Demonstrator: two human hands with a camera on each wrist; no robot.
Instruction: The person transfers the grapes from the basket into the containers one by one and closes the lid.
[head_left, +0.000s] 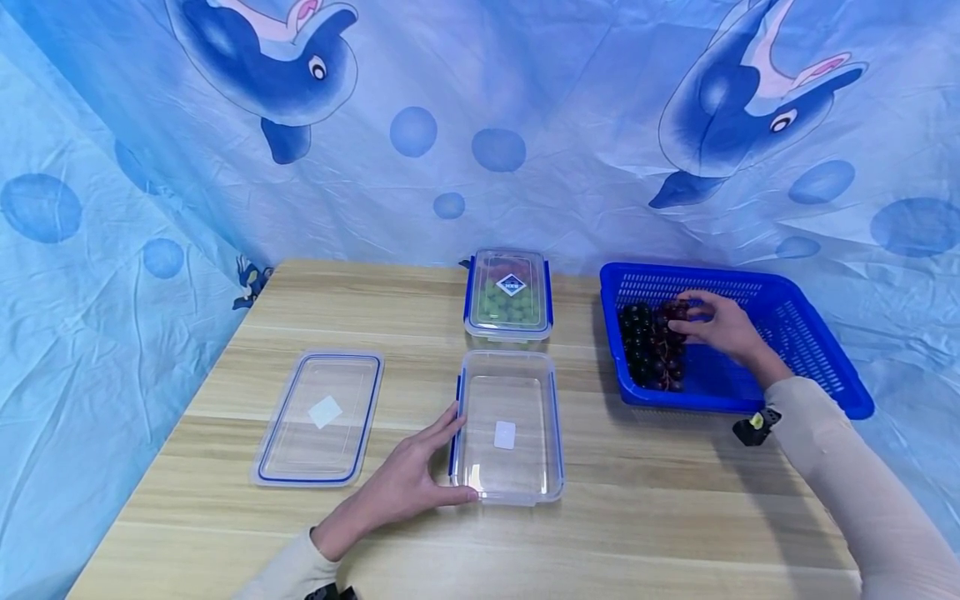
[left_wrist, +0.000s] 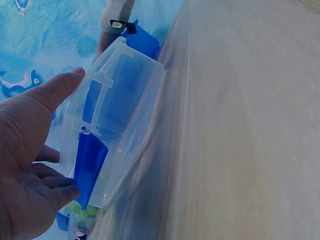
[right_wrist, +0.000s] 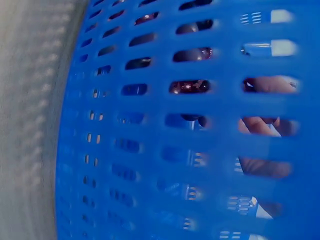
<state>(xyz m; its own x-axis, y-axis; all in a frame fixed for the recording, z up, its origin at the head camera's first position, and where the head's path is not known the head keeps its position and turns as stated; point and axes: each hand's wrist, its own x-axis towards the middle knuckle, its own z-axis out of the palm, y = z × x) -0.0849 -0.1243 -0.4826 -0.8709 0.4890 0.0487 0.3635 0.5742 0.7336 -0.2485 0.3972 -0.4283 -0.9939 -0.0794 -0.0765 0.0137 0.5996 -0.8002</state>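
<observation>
My left hand (head_left: pixel 408 479) rests against the left side of a clear, lidless food container (head_left: pixel 517 392). Its thumb lies at the near corner, and its fingers touch the side by the blue latch (left_wrist: pixel 90 165) in the left wrist view. Over in a blue plastic basket (head_left: pixel 720 383), my right hand (head_left: pixel 720 327) pinches dark red grapes (head_left: pixel 667 367) at the top of their bunch. Black grapes (head_left: pixel 637 342) lie beside them on the left. Through the basket's slots, the right wrist view shows parts of the right hand's fingers (right_wrist: pixel 270 85).
A clear lid (head_left: pixel 318 433) with a blue seal lies flat to the left. Behind the lidless container stands a lidded container (head_left: pixel 510 308) with green and reddish fruit inside. A dolphin-printed curtain (head_left: pixel 450 83) borders the wooden table (head_left: pixel 637 517) at the back.
</observation>
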